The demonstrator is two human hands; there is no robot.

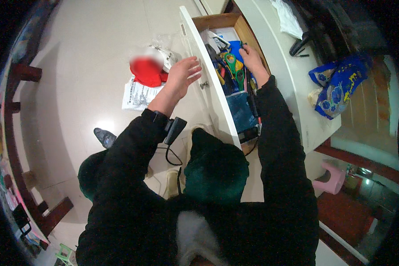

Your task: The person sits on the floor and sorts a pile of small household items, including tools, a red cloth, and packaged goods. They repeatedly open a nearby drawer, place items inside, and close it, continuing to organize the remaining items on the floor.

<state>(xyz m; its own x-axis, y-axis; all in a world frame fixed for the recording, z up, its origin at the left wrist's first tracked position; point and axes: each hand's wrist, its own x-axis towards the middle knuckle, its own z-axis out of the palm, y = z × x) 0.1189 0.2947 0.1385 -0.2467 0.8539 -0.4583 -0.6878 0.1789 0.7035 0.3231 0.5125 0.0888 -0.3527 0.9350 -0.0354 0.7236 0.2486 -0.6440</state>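
Note:
A white drawer (223, 111) stands pulled out before me, full of tools and small items. Inside it, my right hand (253, 61) pinches a small dark green item (243, 45) at the fingertips, too small to identify. Close by lie green-handled scissors (231, 61), a flat blue item (234, 48) and a white-framed object (220, 40). A dark teal packet (241, 109) fills the near part of the drawer. Outside the drawer front, beside its small metal knob (204, 85), my left hand (183, 73) hovers with fingers apart, holding nothing.
On the tiled floor to the left lie a red cloth-like item (148, 73), a printed white plastic bag (138, 96) and another printed bag (167, 58). A blue patterned bag (339, 88) and a black hair dryer (299, 45) rest on the white top at right. A pink stool (332, 179) stands farther right.

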